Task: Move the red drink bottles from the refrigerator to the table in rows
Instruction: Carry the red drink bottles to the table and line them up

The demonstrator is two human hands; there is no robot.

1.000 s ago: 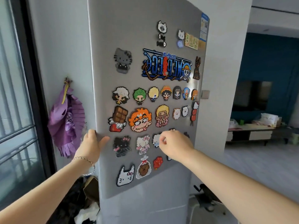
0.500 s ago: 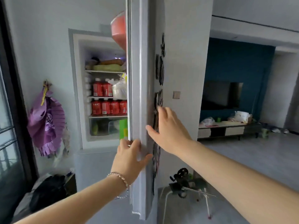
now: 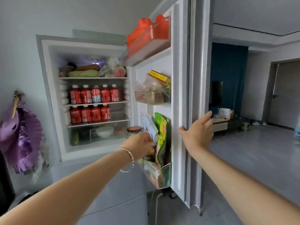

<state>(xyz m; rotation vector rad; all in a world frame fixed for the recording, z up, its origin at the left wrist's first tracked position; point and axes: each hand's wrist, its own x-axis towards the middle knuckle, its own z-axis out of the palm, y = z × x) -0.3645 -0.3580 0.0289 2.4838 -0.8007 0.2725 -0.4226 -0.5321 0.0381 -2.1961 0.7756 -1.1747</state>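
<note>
We have swung the refrigerator door (image 3: 180, 95) wide toward 3 o'clock, baring more red drink bottles (image 3: 95, 95). Our right grip (image 3: 197, 135) now wraps its edge; our left grip (image 3: 139, 144) has left it for the lower door bin (image 3: 159, 174).

The tall grey-white refrigerator door (image 3: 177, 95) stands wide open, the right hand (image 3: 197, 135) gripping its outer edge, the left hand (image 3: 139, 145) beside a red-lidded glass jar (image 3: 134, 129) at the lowest door shelf, and white-capped red plastic drink bottles (image 3: 86, 113) lining two inner shelves.
</note>
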